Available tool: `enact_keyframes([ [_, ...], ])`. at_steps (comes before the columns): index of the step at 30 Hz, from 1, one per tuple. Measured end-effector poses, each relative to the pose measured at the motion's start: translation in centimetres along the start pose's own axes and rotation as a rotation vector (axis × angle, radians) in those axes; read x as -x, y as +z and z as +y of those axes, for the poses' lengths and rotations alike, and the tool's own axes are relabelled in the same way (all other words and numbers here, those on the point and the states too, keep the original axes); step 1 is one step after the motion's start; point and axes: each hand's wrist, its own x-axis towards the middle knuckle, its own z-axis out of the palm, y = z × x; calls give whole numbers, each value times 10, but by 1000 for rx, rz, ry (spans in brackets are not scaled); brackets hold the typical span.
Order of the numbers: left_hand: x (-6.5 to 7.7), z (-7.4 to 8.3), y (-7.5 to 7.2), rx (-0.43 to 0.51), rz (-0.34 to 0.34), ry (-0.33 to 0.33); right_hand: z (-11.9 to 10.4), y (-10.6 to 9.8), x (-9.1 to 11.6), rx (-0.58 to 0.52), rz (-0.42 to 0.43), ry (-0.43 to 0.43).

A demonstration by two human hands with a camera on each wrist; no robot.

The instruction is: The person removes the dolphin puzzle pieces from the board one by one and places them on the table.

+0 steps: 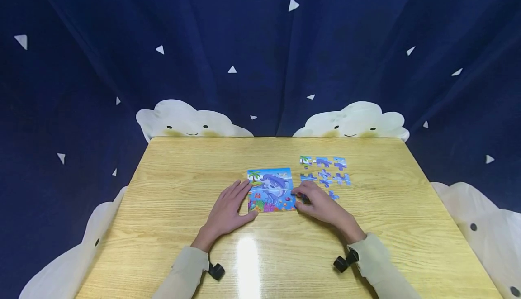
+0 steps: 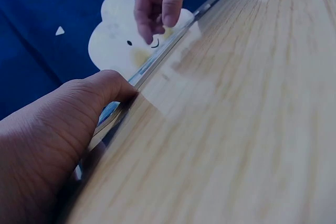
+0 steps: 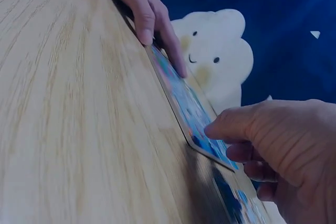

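A puzzle board [image 1: 272, 195] with a dolphin, palm and coral picture lies flat on the table. My left hand [image 1: 231, 208] rests along its left side with fingers extended, fingertips at the upper left and the thumb at the lower edge. At the right edge is my right hand [image 1: 321, 204], its fingers loosely bent and its thumb [image 3: 228, 125] right at the board's corner in the right wrist view. Nothing shows between its thumb and fingers. Loose puzzle pieces [image 1: 341, 179] lie to the right of the board, some partly hidden by the right hand.
The wooden table [image 1: 183, 163] reaches back to a dark blue curtain [image 1: 244, 32] with white triangles and clouds. Upper loose pieces [image 1: 323, 162] lie in rough rows behind the right hand. A bright reflection shows on the tabletop in front of the board.
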Motion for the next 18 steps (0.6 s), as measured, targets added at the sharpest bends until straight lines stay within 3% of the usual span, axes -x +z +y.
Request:
enact_keyframes([
  [6, 0, 1, -1, -14, 0, 6, -7, 6, -10, 66, -88, 17],
  [18, 0, 0, -2, -6, -3, 5, -4, 11, -21, 41, -112, 46],
])
